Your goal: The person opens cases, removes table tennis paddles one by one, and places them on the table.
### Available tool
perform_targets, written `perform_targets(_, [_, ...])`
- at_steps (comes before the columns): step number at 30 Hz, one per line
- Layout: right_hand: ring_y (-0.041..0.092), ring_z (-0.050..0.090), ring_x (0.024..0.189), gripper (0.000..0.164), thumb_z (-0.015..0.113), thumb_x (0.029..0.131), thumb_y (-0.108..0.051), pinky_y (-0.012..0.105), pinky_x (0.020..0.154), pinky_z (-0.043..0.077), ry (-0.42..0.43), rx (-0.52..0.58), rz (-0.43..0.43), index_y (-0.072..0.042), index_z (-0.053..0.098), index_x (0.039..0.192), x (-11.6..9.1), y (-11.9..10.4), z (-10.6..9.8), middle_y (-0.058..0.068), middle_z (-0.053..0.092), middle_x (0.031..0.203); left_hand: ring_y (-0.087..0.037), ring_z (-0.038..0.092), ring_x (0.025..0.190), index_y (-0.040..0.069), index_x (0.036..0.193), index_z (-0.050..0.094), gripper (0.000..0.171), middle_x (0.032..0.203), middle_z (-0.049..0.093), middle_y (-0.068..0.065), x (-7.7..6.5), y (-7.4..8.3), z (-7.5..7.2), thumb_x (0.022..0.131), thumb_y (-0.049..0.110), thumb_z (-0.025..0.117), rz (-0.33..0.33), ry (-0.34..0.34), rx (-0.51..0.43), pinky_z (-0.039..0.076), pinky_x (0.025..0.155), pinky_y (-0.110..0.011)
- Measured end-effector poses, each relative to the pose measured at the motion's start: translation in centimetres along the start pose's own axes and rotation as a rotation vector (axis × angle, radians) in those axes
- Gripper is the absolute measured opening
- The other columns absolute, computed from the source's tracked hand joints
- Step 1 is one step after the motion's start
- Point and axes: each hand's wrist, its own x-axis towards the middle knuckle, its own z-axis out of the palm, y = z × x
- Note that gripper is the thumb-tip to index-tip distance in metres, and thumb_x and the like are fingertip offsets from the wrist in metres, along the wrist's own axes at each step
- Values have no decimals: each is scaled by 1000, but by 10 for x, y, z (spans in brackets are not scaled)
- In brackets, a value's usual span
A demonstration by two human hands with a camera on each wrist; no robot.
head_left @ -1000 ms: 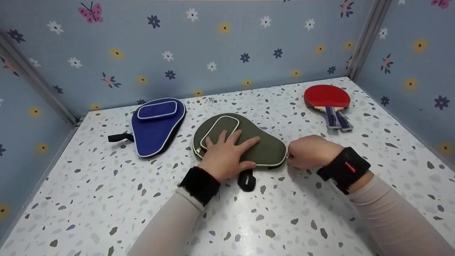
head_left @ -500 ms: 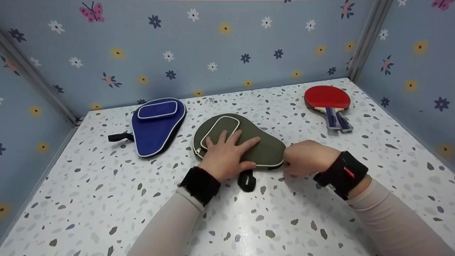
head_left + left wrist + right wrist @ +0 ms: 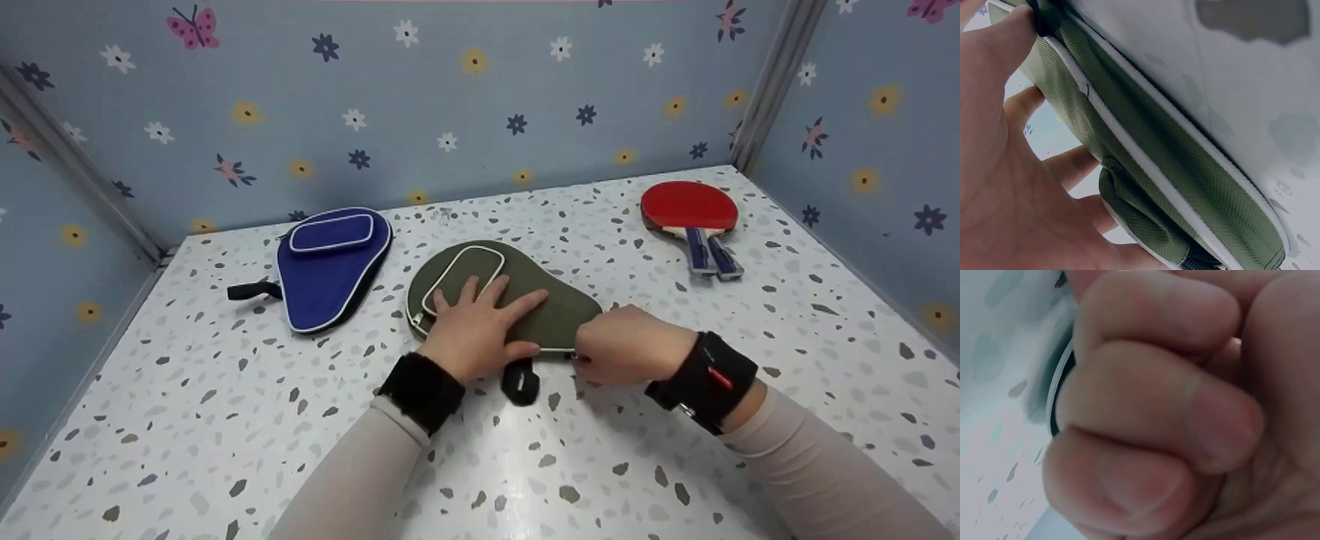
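An olive-green table tennis bat case (image 3: 555, 315) with white piping lies flat, its narrow end toward the right. My left hand (image 3: 472, 330) rests on it with fingers spread, partly over the front pocket; the thumb lies near the front edge. In the left wrist view the case's side (image 3: 1145, 140) runs past the palm (image 3: 1016, 185). My right hand (image 3: 630, 346) is curled at the narrow end's front edge, pinching what appears to be the zipper pull, hidden by the fingers. Its curled fingers (image 3: 1129, 399) fill the right wrist view.
A blue bat case (image 3: 330, 274) with a black strap (image 3: 253, 290) lies to the left. Two table tennis bats, the upper one red (image 3: 688, 205), lie stacked at the back right. A black strap (image 3: 520, 382) sticks out in front of the green case. Flowered panels (image 3: 450, 90) enclose the speckled tabletop (image 3: 315, 450).
My right hand has slid left and toward me around the narrow end of the green case, along its edge. The left hand and the case have stayed in place.
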Motion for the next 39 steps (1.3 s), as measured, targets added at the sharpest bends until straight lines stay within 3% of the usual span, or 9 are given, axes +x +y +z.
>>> perform_targets(9, [18,55,56,26,73,94,-9,43,60,56,80,5,-65,-16,59,73,2,-6,6,-2,54,63,-55,25,161,52,172,32,78,180,29,-13,-1,0,1,102,73,60,4,10,6,21,114,-90])
perform_targets(15, [16,50,55,33,73,92,-7,42,56,52,89,17,-73,-18,53,68,2,-6,7,-5,50,61,-55,25,161,50,172,33,78,179,30,-14,-2,-1,1,103,72,61,13,19,3,21,114,-90])
perform_targets(24, [10,55,52,36,69,105,-23,35,56,49,70,122,-29,-19,64,70,1,4,-6,-10,55,56,-57,26,160,48,173,32,88,179,30,-16,-3,-2,1,98,70,71,39,18,16,23,112,-91])
perform_targets(26, [9,56,52,37,69,108,-28,35,56,48,102,153,2,-20,67,73,2,9,-9,-11,58,55,-57,26,160,47,173,32,89,179,30,-16,-3,-2,0,97,69,72,43,21,20,24,112,-91])
perform_targets(29, [13,55,56,39,68,110,-31,37,58,45,239,129,66,-17,66,74,5,16,-12,-8,56,59,-57,27,160,47,173,32,89,178,30,-16,-3,-2,0,97,69,72,45,23,34,24,112,-91])
perform_targets(33, [21,63,69,25,70,109,-30,43,64,49,399,108,189,-11,73,94,12,25,-8,2,65,76,-57,27,160,47,173,32,89,178,31,-16,-3,-2,0,97,70,72,45,22,41,25,112,-91])
perform_targets(37, [32,73,93,34,70,110,-32,53,79,59,403,100,248,-3,75,127,17,30,0,14,73,107,-57,27,160,47,173,32,88,178,30,-17,-3,-2,0,98,68,72,44,22,31,25,112,-91])
perform_targets(39, [36,73,102,41,67,111,-34,57,86,60,384,92,258,-1,73,136,19,32,4,19,71,117,-57,27,160,47,173,33,88,178,31,-17,-2,-2,1,98,68,72,44,24,30,25,111,-91])
